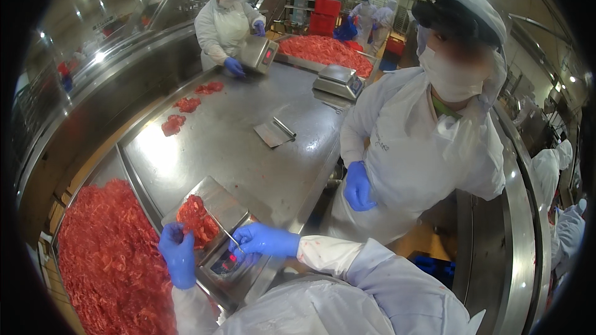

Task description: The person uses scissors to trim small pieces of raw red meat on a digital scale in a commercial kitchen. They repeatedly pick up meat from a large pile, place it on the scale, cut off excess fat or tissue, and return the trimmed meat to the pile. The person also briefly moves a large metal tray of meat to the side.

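A clump of red sliced meat (198, 222) lies on the steel plate of a weighing scale (218, 193) in front of me. My left hand (177, 255), in a blue glove, is at the clump's left edge, its fingers slightly bent and apart. My right hand (264, 242), also gloved in blue, is closed around a slim metal tool (218, 224) whose far end reaches the meat; its exact kind is not clear. Below the right fingers, the scale's red display (231, 259) is partly covered. A large heap of red meat (108, 260) fills the trough left of my left hand.
On the steel table (230, 111) are several small meat clumps (174, 125) and a flat metal scraper (275, 132). Another scale (338, 80) stands farther back. A co-worker (422, 130) stands at the right edge; another (230, 25) handles a scale at the far end, near more meat (326, 51).
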### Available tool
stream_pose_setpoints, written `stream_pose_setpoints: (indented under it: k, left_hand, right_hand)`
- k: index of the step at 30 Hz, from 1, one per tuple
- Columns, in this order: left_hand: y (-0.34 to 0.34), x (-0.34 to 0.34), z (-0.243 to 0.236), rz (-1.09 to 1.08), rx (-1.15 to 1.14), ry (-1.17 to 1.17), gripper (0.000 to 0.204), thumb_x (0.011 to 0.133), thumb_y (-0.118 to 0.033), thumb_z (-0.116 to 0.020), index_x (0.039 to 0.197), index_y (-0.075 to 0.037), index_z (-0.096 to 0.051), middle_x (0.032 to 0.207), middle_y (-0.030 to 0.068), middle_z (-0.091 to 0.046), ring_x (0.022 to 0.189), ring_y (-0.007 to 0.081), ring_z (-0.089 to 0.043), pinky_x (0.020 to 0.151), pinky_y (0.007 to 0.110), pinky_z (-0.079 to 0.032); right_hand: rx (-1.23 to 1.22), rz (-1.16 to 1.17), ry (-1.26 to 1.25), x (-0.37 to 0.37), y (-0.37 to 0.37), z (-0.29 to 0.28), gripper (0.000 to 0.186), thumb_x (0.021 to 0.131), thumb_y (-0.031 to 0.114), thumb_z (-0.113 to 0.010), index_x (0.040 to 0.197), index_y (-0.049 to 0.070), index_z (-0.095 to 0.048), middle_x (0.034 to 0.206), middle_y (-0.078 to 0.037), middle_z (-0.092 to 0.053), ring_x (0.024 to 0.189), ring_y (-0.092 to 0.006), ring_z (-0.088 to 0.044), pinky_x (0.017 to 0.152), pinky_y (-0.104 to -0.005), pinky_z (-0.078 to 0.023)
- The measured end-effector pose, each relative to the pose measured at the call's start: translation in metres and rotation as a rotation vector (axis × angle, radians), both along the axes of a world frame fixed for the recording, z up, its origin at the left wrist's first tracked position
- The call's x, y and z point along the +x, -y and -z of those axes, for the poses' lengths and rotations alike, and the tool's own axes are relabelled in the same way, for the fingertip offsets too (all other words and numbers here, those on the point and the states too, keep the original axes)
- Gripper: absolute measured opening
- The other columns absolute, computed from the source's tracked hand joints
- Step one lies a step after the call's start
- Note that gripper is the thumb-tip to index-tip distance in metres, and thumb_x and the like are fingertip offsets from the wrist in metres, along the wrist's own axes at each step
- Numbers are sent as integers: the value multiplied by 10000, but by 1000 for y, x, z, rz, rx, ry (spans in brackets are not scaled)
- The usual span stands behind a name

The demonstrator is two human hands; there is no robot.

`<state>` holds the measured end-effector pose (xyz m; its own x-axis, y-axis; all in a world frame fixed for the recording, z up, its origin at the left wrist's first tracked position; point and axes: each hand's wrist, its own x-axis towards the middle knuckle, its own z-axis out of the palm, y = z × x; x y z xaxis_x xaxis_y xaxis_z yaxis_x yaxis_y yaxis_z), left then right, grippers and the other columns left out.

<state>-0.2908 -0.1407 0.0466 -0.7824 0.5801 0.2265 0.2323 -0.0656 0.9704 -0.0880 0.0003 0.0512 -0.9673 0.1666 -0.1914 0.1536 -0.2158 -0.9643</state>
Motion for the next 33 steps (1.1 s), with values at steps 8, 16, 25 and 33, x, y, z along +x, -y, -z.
stream_pose_setpoints:
  k: [8,16,25,33]
  left_hand:
    - [9,1,-1,40,47,-4,153,852,64,-628,995,9,-621,878,16,-629,787,65,-576,723,214,-470]
    - [6,7,-23,99,99,6,168,849,83,-608,1000,11,-617,882,28,-625,810,86,-584,728,221,-473]
    - [3,8,-86,124,353,-40,207,839,78,-658,1025,-1,-614,959,56,-640,876,121,-610,800,257,-502]
    - [56,-7,29,8,-225,-72,96,853,6,-669,941,22,-634,806,13,-646,709,46,-556,636,229,-469]
  right_hand:
    - [-27,1,1,5,7,-3,255,950,140,-635,1168,11,-602,919,-73,-687,758,-161,-688,678,-286,-573]
    - [-23,25,20,-8,10,11,270,962,197,-651,1157,16,-603,944,-62,-695,781,-140,-687,704,-270,-561]
    - [46,231,-66,-16,5,-26,298,987,220,-619,1189,3,-599,979,-95,-703,822,-139,-686,742,-259,-548]
    - [42,97,137,-10,46,9,285,964,217,-640,1159,12,-602,954,-75,-687,823,-146,-668,760,-271,-543]
